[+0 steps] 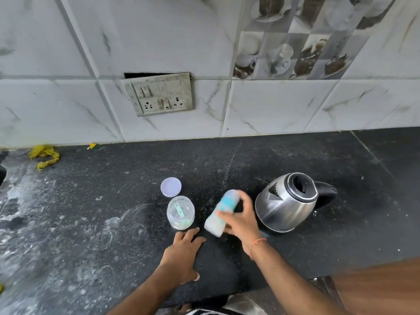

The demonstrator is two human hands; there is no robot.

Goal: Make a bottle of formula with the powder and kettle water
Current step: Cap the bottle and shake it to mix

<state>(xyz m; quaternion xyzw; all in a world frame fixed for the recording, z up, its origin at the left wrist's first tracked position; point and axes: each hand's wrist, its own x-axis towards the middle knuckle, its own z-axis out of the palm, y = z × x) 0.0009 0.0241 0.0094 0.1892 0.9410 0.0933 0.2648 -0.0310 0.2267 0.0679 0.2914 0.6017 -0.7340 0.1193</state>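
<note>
The bottle (221, 213) is tilted and blurred in the right hand (239, 220), gripped above the tabletop (91, 223) between powder jar (180, 212) and kettle (286, 203). It looks capped and milky, likely the final shake. The left hand (181, 253) rests flat, holding nothing.

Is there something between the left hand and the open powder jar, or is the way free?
Nothing visible stands between them. The left hand rests flat on the counter, just in front of the powder jar, with bare counter between. The bottle, held tilted by the right hand, is off to the right, beside that path.
</note>
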